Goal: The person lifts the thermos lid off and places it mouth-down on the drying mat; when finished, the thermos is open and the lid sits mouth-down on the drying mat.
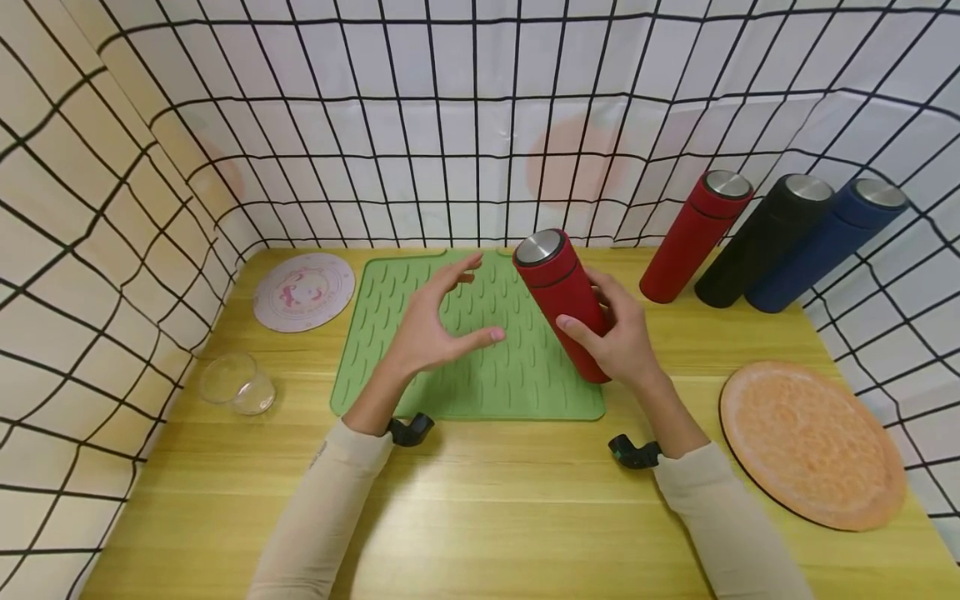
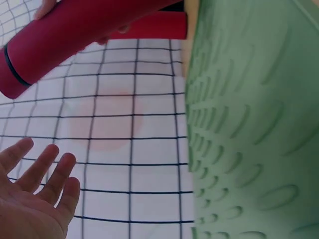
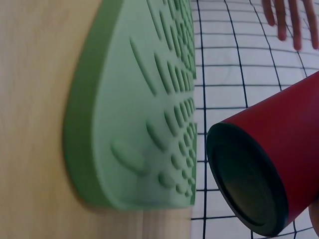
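Red flask (image 1: 564, 308) was in the right hand (image 1: 618, 333), thumb across the near side and fingers wrapped round the far side, a firm grip on the lower half. Flask was tilted, steel-topped lid leaning toward the person's left; right wrist view showed its dark base raised clear of the green mat (image 1: 465, 396), so it hung over the mat's right part. Left hand (image 1: 431, 325) was open above the mat's left half, thumb and fingers spread well apart, palm turned toward the flask, near it but not touching. Mat was ribbed with short raised ridges and lay flat on a wood-grain table (image 1: 480, 517). Beyond the right hand, three more flasks stood upright in a row: second red flask (image 1: 690, 250), black flask (image 1: 761, 246), blue flask (image 1: 821, 250), the last two close together. Nearer the right edge lay a round orange-brown disc (image 1: 813, 450) with mottled colouring. Off the mat's left side lay a pale round disc (image 1: 303, 292) bearing a pink design, and nearer the person, a clear glass (image 1: 255, 393). Black-lined grid netting (image 1: 474, 125) ran behind and along both sides. Both sleeves were beige (image 1: 322, 508).
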{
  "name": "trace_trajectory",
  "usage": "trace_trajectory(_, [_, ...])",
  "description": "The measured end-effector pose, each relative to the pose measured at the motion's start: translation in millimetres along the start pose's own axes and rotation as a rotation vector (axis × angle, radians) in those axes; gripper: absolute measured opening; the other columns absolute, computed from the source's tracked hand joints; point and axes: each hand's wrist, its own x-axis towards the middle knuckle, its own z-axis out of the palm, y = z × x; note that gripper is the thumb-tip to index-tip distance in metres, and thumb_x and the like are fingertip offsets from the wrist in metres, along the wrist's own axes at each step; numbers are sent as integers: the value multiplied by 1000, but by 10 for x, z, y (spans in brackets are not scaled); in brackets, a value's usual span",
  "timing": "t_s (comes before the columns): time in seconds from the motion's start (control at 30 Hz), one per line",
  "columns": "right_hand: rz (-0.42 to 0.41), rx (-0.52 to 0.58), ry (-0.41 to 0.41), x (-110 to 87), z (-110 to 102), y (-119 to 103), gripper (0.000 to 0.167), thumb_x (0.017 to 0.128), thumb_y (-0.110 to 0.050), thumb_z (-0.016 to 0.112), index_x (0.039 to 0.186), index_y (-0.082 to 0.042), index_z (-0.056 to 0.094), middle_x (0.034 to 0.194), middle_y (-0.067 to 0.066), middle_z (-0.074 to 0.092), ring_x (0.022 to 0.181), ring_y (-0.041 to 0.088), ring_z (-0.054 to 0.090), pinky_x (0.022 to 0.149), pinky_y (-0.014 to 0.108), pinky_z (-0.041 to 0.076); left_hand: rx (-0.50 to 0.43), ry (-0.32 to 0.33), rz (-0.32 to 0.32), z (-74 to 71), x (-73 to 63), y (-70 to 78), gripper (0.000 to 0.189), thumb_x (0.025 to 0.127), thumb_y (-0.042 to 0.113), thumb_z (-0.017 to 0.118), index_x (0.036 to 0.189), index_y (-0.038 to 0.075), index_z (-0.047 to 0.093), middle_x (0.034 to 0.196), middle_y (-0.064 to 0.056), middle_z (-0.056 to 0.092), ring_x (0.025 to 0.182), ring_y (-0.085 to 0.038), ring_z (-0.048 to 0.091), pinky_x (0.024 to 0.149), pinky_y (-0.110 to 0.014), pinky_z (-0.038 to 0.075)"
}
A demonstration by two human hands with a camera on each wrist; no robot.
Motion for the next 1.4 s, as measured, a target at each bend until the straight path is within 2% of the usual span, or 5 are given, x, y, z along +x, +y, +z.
trace_trajectory(0.3, [-29,-40,-133,-53,107,-114,65,84,-8,78,145,-18,58,120,9,72,100,14,65,79,24,57,-125,15,117,-39,-23,218,98,78,78,71,158,30,41,156,9,48,137,-16,52,115,-43,45])
trace_trajectory(0.73, [-42,-39,-376,-55,162,-342,58,88,-19,76,144,-16,59,121,5,70,101,22,64,76,34,60,-531,-187,232,-6,-43,356,89,90,45,79,157,4,38,156,-14,46,142,-30,46,107,-44,53])
trace_trajectory(1.0, [-43,21,-470,-84,160,-401,51,92,-26,72,139,-12,60,117,5,71,100,22,64,77,34,60,-645,-252,294,-20,-90,337,77,94,34,75,150,-8,42,144,-26,51,133,-42,50,99,-43,57])
trace_trajectory(1.23, [-47,73,-523,-78,111,-401,50,89,-21,74,136,-13,59,112,3,71,98,21,66,78,35,60,-687,-269,324,-58,-112,329,68,95,30,76,154,12,48,147,-18,52,133,-34,51,102,-40,56])
trace_trajectory(1.4, [-12,50,-526,-76,87,-395,63,87,-20,81,144,-17,55,114,2,71,98,21,66,77,36,61,-643,-267,306,-67,-106,342,78,97,34,73,155,-5,38,150,-29,46,137,-31,50,102,-41,57])
